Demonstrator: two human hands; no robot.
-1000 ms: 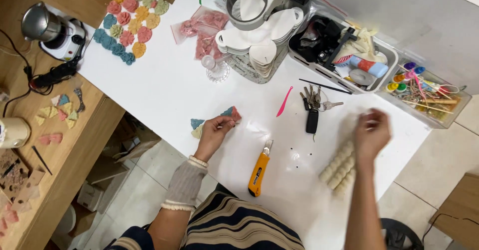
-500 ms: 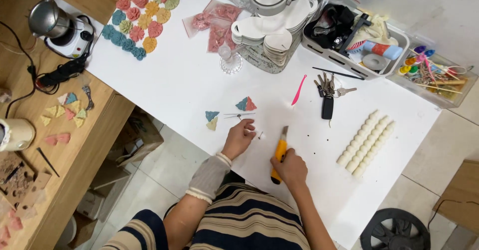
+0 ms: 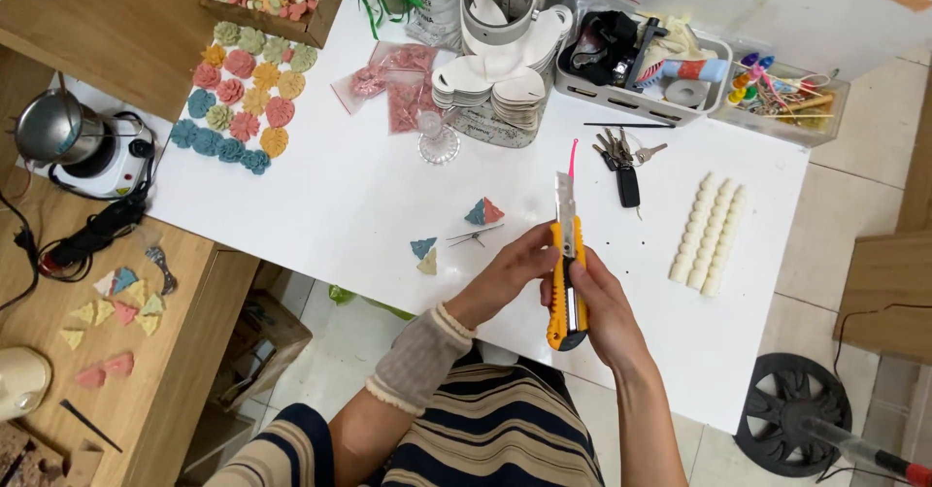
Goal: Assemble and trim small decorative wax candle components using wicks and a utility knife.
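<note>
Both my hands hold an orange utility knife (image 3: 565,271) above the white table (image 3: 330,205), its blade extended and pointing away from me. My right hand (image 3: 600,302) wraps the handle from the right. My left hand (image 3: 510,275) pinches the knife's upper body from the left. Just left of my hands lie small coloured triangular pieces (image 3: 424,253) and a second pair (image 3: 483,212) with a thin metal pin (image 3: 474,235) between them. A row of white beaded sticks (image 3: 707,235) rests to the right.
Keys (image 3: 621,157) and a pink tool (image 3: 572,155) lie beyond the knife. Coloured flower shapes (image 3: 243,99), pink bags (image 3: 393,84), white trays of supplies (image 3: 641,65) and a glass (image 3: 438,137) crowd the back. A small pot on a burner (image 3: 83,147) stands left on the wooden bench.
My right hand came from the beaded sticks to the knife and lifted it. My left hand left the triangular pieces and joined on the knife; the blade now sticks out.
</note>
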